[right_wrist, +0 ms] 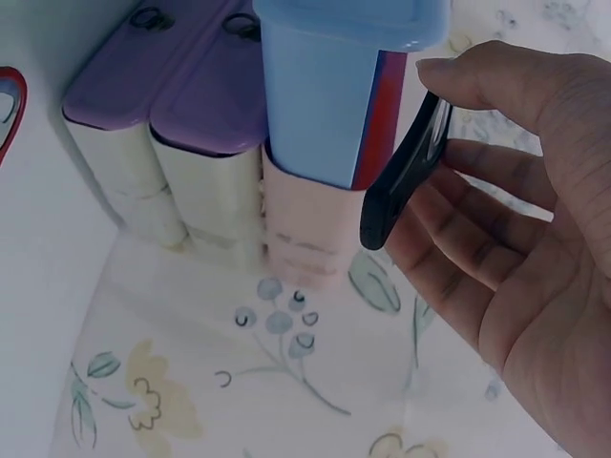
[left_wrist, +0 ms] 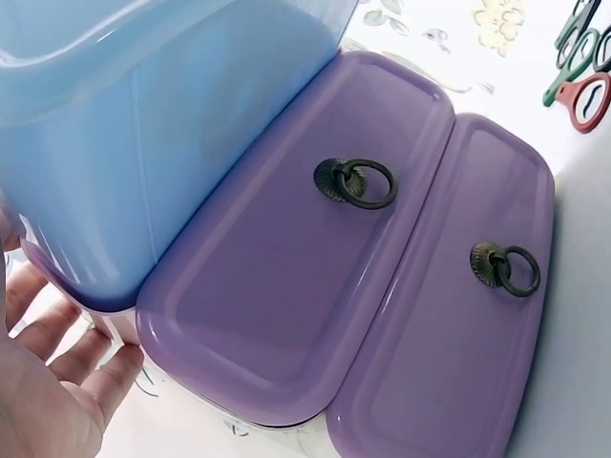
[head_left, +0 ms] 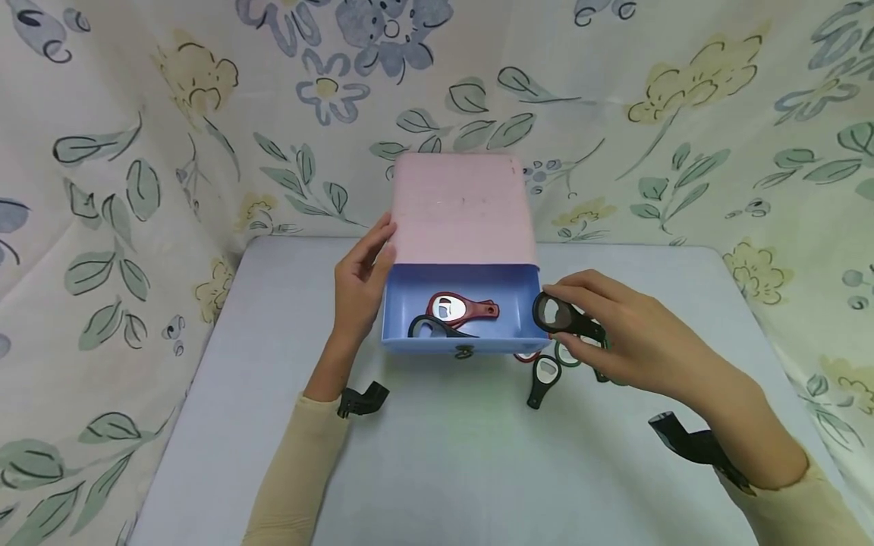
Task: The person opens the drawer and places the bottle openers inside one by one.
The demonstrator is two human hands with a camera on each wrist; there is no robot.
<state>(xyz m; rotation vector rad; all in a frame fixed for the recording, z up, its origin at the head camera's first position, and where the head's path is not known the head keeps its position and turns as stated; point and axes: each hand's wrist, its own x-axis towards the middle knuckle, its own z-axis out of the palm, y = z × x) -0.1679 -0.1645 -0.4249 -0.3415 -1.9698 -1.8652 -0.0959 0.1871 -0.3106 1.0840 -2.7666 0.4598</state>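
Note:
A small pink-topped drawer cabinet (head_left: 464,208) stands on the table with its blue top drawer (head_left: 464,346) pulled out. Inside the drawer lie a red bottle opener (head_left: 481,309) and a black bottle opener (head_left: 444,329). Against the cabinet's left side rests my left hand (head_left: 362,280), its fingers mostly straight along the wall. My right hand (head_left: 631,334) pinches another black bottle opener (right_wrist: 396,196) between thumb and fingers, at the drawer's right edge. Two purple drawers (left_wrist: 277,277) with ring pulls are closed below the blue one.
More bottle openers lie on the table right of the drawer's front, among them a black one (head_left: 544,379) and a red one (left_wrist: 584,100), partly hidden by the drawer and right hand. Flowered cloth (head_left: 580,152) hangs behind the white table (head_left: 478,455).

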